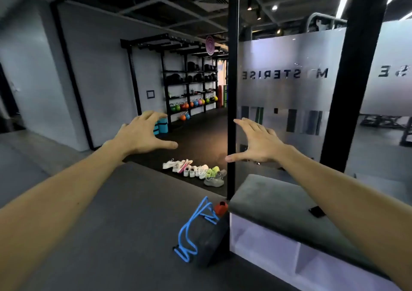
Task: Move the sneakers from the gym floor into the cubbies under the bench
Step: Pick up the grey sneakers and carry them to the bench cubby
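1. Head view: my left hand (142,132) and right hand (256,143) reach forward, fingers spread, grasping nothing.
2. The sneakers (196,171) sit in a row on the far gym floor (200,141).
3. The cubbies (267,244) lie near right, under the desk (274,197).

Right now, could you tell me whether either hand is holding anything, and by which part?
Nothing is held. The left hand and right hand are both spread open in the air, and the sneakers lie untouched on the floor.
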Demonstrator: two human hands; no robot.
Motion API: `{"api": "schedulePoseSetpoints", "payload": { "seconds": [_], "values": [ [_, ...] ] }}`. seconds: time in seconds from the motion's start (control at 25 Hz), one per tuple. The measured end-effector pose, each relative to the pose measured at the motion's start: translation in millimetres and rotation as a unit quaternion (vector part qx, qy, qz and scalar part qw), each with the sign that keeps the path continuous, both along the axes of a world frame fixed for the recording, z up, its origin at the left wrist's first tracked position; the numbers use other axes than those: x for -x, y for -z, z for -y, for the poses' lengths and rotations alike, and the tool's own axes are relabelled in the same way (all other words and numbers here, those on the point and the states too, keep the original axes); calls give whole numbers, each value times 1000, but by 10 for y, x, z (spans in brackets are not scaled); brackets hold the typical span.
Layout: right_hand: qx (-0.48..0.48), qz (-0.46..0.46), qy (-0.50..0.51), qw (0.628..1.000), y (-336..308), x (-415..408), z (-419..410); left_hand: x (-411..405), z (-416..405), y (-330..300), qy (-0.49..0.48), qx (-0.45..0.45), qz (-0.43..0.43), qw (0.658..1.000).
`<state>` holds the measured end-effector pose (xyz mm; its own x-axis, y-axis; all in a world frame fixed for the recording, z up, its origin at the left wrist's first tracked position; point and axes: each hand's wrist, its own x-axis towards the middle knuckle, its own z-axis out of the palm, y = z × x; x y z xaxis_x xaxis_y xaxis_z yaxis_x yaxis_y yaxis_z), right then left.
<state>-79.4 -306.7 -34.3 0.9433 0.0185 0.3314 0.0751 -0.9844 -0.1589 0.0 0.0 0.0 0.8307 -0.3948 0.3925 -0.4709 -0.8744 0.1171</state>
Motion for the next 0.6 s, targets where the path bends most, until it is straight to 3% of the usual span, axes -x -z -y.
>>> {"api": "schedulePoseSetpoints", "payload": {
  "seconds": [0.28,0.6],
  "values": [
    [-9,-7,-6,1000,95,-799,-1287,-651,-1404,-19,-11,-22,9,1000],
    [-22,-19,14,999,217,-1985,-1863,-1866,-2211,144,-23,-18,-9,1000]
  ]
}}
